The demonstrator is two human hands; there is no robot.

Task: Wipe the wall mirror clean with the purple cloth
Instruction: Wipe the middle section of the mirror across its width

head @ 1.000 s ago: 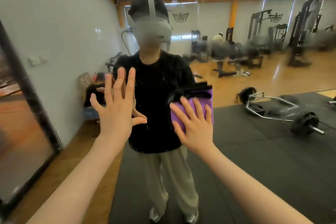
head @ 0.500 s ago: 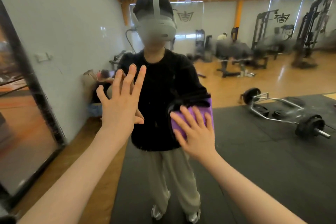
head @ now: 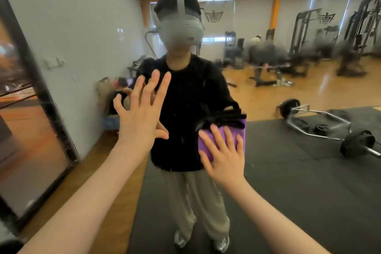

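The right hand (head: 224, 159), fingers spread flat, has slid the purple cloth (head: 221, 140) slightly down the mirror (head: 288, 171); left hand (head: 142, 117) stays splayed, bracing; wiping continues.

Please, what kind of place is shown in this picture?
Most likely a gym, seen in a wall mirror: a loaded barbell lies on black floor mats, and weight machines stand along the far wall.

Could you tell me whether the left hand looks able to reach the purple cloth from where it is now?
Probably yes. The left hand rests open against the mirror, beside and a little above the purple cloth, which the right hand presses flat. Only bare glass lies between them, though the right hand covers much of the cloth.
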